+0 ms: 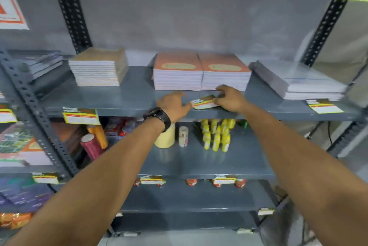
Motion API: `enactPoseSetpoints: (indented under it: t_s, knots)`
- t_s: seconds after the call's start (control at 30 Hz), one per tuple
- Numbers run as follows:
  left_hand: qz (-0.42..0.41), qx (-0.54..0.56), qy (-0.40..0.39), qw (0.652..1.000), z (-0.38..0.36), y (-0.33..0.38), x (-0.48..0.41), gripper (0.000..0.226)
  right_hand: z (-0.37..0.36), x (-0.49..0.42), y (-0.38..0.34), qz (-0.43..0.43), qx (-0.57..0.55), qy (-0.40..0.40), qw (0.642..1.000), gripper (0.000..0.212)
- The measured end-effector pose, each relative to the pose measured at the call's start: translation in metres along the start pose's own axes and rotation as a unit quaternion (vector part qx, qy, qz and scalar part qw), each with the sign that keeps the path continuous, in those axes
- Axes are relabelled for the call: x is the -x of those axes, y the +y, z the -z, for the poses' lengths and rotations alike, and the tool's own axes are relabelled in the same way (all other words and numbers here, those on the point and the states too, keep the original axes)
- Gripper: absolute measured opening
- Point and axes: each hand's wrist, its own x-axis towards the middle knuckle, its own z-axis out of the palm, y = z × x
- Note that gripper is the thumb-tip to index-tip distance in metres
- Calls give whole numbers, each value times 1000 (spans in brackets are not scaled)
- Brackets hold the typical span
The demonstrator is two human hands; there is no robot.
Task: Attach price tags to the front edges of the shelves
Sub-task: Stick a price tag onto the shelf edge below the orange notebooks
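Both the left hand and right hand pinch the price tag by its ends, its long axis running left-right along the shelf edge, right end tilted slightly farther.

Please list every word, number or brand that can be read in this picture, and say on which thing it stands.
None can be read.
Price tag in both hands: print blurred.
Hung tag, left shelf edge: blurred.
Loose tags, right: blurred.
Orange notebooks: oval label blurred.

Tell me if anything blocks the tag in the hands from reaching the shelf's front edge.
Nothing visible does. The price tag, held between the left hand and right hand, lies right at the shelf's front edge, which is bare there; the notebook stacks sit behind.
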Motion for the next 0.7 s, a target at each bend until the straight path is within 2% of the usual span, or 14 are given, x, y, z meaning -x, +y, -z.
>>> enactPoseSetpoints:
  t_s: [0.17, 0.23, 0.3, 0.37, 0.47, 0.57, 0.7]
  knots:
    - [-8, -51, -56, 997, -12, 35, -25, 41, 10, -9, 4, 59, -18, -83, 995, 65]
    - [-3, -5, -78, 997, -11, 39, -33, 39, 10, -13, 5, 68, -38, -85, 993, 66]
    - [13, 92, -68, 993, -10, 39, -40, 37, 11, -16, 7, 72, -86, -74, 991, 60]
    - [20, 225, -37, 973, -8, 37, -40, 24, 11, -15, 8, 79, -162, -63, 982, 39]
    - [21, 347, -11, 937, -4, 36, -23, 24, 13, 0, 5, 82, -255, -67, 961, 13]
    - [19, 386, -4, 922, -4, 29, 0, 25, 10, 23, 7, 76, -300, -87, 947, 7]
    - [22, 364, 19, 931, -16, 18, 26, 22, -10, 47, 9, 107, -242, -75, 962, 15]
